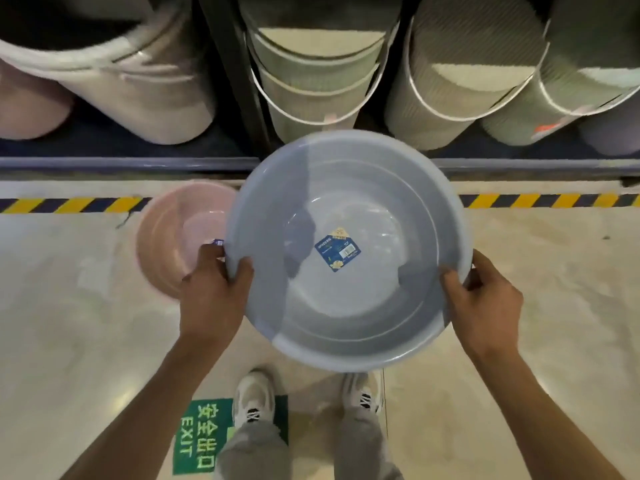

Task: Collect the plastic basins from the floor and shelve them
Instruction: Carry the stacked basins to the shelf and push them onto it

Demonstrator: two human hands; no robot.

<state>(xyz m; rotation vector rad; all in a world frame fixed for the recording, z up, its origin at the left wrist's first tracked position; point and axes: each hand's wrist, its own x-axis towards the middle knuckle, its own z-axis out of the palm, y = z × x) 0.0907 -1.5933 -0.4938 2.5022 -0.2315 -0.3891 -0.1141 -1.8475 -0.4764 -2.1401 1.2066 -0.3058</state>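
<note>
A round grey-blue plastic basin with a blue label stuck inside it is held level above the floor, in front of the shelf. My left hand grips its left rim, thumb inside the bowl. On the opposite rim my right hand holds it the same way. A pink basin lies on the floor to the left, partly hidden behind the grey-blue one and my left hand.
The bottom shelf ahead carries stacks of green buckets, more green ones to the right, and pale pink tubs on the left. A yellow-black hazard stripe runs along the floor. My shoes stand by a green exit sign.
</note>
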